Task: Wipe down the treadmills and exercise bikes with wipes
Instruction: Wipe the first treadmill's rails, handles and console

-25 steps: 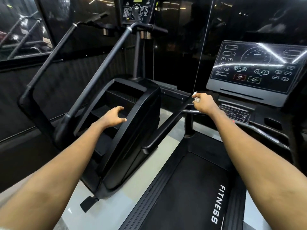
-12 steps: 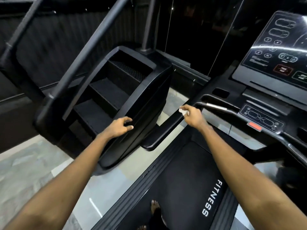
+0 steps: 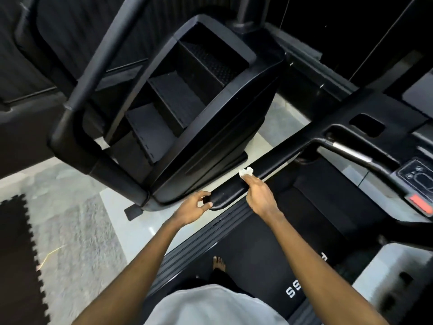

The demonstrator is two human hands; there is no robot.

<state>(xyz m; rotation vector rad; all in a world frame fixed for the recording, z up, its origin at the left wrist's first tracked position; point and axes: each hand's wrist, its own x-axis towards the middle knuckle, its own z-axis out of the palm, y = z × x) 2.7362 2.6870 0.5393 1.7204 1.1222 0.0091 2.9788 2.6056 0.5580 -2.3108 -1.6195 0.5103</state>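
Over the last 1 second the right hand [image 3: 260,198] has slid the white wipe [image 3: 246,171] down the treadmill's left handrail [image 3: 288,152], from the top end by the console to a spot near the lower tip. Its fingers pinch the crumpled wipe and press it on the rail's upper face. The left hand [image 3: 191,208] has left the side of the stair climber [image 3: 210,127] and now sits at the rail's rounded end, fingers half curled; I cannot tell whether they grip the tip or only touch it. Judging by this, 1 pass along this rail is nearly done, while the opposite rail, the control panel [image 3: 419,177] and the other machines likely remain. The rail is matte black and looks slightly padded, so streaks would be hard to spot. The person stands on the treadmill belt [image 3: 269,242], 1 bare foot [image 3: 219,263] showing. Between the 2 machines runs a strip of pale floor [image 3: 117,207], and a black interlocking foam mat [image 3: 16,254] lies at the far left.
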